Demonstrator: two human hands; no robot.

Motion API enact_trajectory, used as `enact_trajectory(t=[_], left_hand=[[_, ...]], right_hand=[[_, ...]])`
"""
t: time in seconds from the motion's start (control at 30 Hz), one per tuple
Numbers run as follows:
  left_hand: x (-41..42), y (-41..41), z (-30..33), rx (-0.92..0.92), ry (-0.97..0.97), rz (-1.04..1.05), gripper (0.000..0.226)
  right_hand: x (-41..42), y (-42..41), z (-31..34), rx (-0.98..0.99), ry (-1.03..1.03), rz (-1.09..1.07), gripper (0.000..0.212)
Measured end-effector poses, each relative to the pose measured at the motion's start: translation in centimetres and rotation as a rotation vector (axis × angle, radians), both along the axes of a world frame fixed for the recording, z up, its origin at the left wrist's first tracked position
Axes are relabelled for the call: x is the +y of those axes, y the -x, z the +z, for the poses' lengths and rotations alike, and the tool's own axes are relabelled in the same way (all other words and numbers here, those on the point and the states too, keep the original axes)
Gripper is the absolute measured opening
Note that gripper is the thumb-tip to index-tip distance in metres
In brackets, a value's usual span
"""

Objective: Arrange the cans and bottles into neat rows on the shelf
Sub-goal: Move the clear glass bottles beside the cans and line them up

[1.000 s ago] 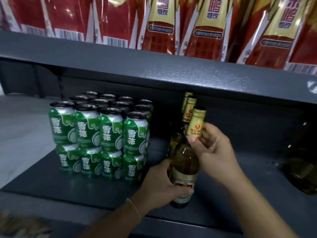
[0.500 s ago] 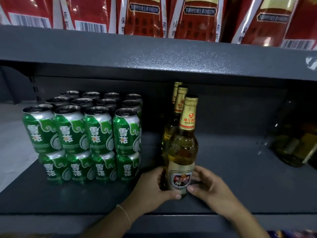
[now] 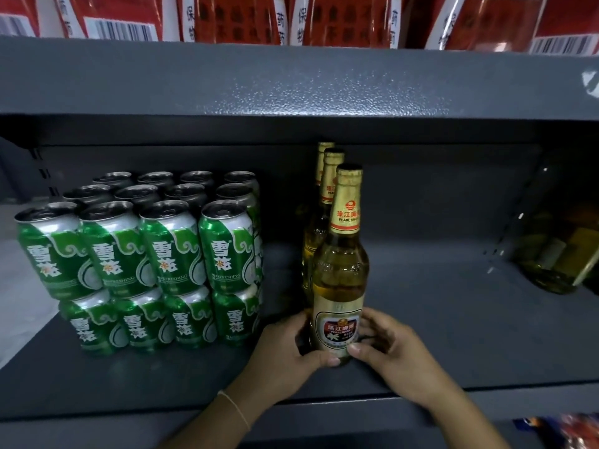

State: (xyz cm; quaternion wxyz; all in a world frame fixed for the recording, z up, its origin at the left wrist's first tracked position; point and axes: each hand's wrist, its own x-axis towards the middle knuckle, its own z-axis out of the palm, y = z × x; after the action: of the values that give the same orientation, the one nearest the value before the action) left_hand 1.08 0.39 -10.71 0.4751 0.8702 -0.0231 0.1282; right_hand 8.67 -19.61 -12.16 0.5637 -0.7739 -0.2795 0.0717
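A golden beer bottle (image 3: pixel 341 270) with a gold foil neck stands upright near the front of the dark grey shelf (image 3: pixel 453 335). My left hand (image 3: pixel 285 354) wraps its base from the left, and my right hand (image 3: pixel 389 348) holds the base from the right. Two more bottles (image 3: pixel 327 189) of the same kind stand in a line right behind it. To the left, green cans (image 3: pixel 142 254) are stacked two high in several tidy rows.
The upper shelf board (image 3: pixel 291 82) overhangs close above the bottle tops, carrying red packets (image 3: pixel 233 17). A yellowish glass bottle (image 3: pixel 557 254) stands dimly at the far right. Bare shelf lies between the bottle line and that bottle.
My right hand has come down from the bottle's neck to its base. The bottle now stands upright on the shelf with its label turned to the front; the view has shifted down and closer.
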Motion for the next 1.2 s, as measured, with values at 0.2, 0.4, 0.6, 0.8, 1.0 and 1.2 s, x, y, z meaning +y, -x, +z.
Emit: enact_trajectory(t=[0.2, 0.4, 0.6, 0.8, 1.0, 1.2], left_hand=[[0.0, -0.1, -0.3, -0.027, -0.036, 0.029, 0.053], [0.0, -0.1, -0.1, -0.028, -0.039, 0.042, 0.054], [-0.1, 0.0, -0.1, -0.010, -0.039, 0.043, 0.055], [-0.1, 0.5, 0.6, 0.066, -0.139, 0.077, 0.061], [-2.4, 4.4, 5.1, 0.115, -0.780, 0.228, 0.034], [-9.1, 3.6, 8.1, -0.183, -0.587, 0.016, 0.036]], right_hand=[[0.1, 0.0, 0.0, -0.017, 0.002, 0.024, 0.052], [0.1, 0.0, 0.0, -0.007, 0.006, 0.031, 0.054], [0.0, 0.2, 0.2, 0.021, -0.017, 0.062, 0.054], [0.0, 0.4, 0.5, 0.055, -0.060, 0.072, 0.052], [-1.4, 0.2, 1.1, 0.038, -0.182, -0.061, 0.036], [-6.5, -1.2, 4.3, -0.074, -0.282, -0.212, 0.028]])
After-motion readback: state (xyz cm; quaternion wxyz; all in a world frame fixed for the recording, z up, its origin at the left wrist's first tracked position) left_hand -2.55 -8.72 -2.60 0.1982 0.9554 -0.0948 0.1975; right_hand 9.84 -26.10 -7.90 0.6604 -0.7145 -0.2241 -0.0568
